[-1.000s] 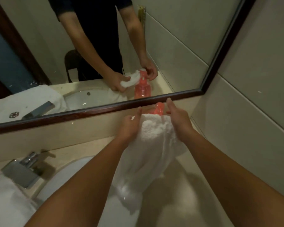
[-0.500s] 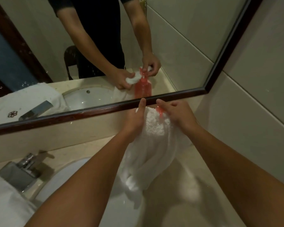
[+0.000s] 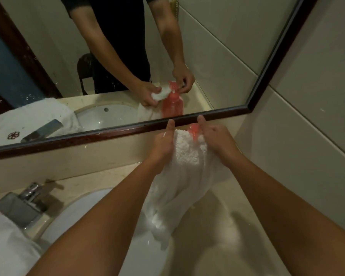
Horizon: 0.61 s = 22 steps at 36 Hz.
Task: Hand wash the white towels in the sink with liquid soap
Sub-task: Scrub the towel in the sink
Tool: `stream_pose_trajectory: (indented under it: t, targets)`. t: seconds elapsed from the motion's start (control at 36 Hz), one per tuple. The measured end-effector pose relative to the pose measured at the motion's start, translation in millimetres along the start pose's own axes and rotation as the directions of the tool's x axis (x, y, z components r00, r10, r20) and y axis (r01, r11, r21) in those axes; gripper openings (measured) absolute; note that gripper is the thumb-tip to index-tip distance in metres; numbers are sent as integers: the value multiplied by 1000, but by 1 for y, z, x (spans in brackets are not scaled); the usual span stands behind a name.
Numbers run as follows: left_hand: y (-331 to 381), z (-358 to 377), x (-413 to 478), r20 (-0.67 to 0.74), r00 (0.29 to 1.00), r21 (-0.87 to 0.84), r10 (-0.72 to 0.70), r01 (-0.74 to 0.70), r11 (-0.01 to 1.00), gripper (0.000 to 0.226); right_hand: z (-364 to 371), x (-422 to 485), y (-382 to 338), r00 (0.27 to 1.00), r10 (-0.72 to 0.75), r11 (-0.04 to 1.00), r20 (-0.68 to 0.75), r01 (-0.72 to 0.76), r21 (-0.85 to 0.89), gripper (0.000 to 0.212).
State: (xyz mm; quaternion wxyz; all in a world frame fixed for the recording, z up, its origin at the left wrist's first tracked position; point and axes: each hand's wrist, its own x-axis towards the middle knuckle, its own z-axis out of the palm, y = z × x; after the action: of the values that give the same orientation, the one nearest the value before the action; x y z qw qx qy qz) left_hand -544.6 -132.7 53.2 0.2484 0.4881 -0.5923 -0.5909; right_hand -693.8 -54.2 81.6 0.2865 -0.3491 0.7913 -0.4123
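Under the soap pump (image 3: 194, 131) (right hand (image 3: 217, 140) gripping), left hand (image 3: 163, 145) holds towel (image 3: 187, 158).

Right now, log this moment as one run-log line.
step: soaping | left hand: grips bunched white terry towel under nozzle | right hand: fingers round pump of pink plastic soap bottle | towel end: hangs over white sink

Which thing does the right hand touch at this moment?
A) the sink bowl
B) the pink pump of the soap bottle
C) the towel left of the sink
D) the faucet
B: the right hand is on the pink pump, above the white towel that the left hand grips.
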Motion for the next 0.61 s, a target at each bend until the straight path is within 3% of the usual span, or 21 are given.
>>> stream_pose_trajectory:
  t: [0.08,0.17,0.28,0.33,0.42,0.5,0.61]
  targets:
    - [-3,-7,-1,-44,999,10,-23,24,1000,89,-5,-9,2,997,71,997,1,-71,44,85]
    - [-5,-15,-5,-58,998,8,-26,26,1000,84,-6,-22,4,994,104,994,39,-105,30,87]
    - [-10,-31,-13,-53,998,-21,-37,36,999,84,0,-46,14,988,96,995,123,-100,26,76]
    - [-12,-39,-17,-62,998,-27,-25,23,999,76,9,-57,24,984,41,996,171,-53,66,67]
    - [-16,-61,-26,-114,993,-61,14,-21,998,61,39,-76,24,968,-74,995,241,54,88,32]
    - [-16,-92,-36,-221,974,-63,48,-64,996,60,69,-85,4,963,-120,992,243,106,67,34]
    - [-12,-145,-49,-311,938,74,155,-139,988,59,93,-82,-42,955,-168,981,243,136,141,30]
